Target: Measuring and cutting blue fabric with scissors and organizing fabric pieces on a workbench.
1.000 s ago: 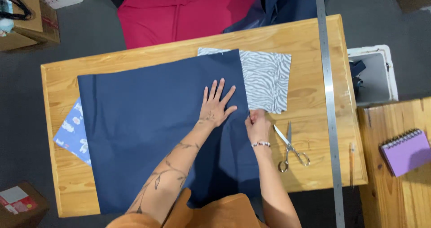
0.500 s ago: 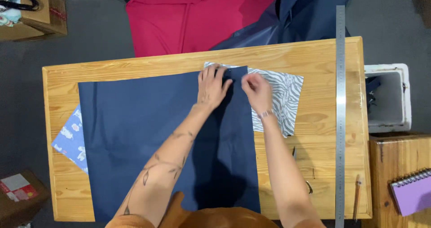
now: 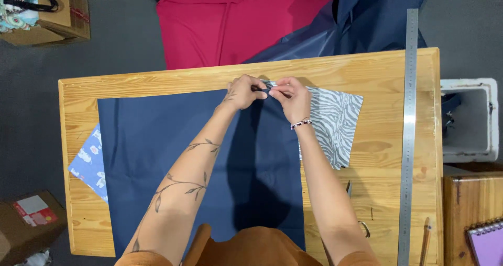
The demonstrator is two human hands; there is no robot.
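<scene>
Your two hands are close together at the far edge of the big dark blue cloth (image 3: 173,166), which lies flat on the wooden bench (image 3: 377,67) and runs back toward your body. Your left hand (image 3: 244,92) and your right hand (image 3: 291,98) are both pinched shut on that top edge, right where the blue cloth meets the zebra-striped cloth (image 3: 335,122). The striped cloth lies just to the right of your hands, and part of it goes under the blue one. Both hands are about as near to the corner as each other. I cannot tell if your fingers hold only the blue cloth or both cloths. Scissors (image 3: 356,213) sit back by your right arm, mostly hidden. A long metal ruler (image 3: 408,140) lies far right.
</scene>
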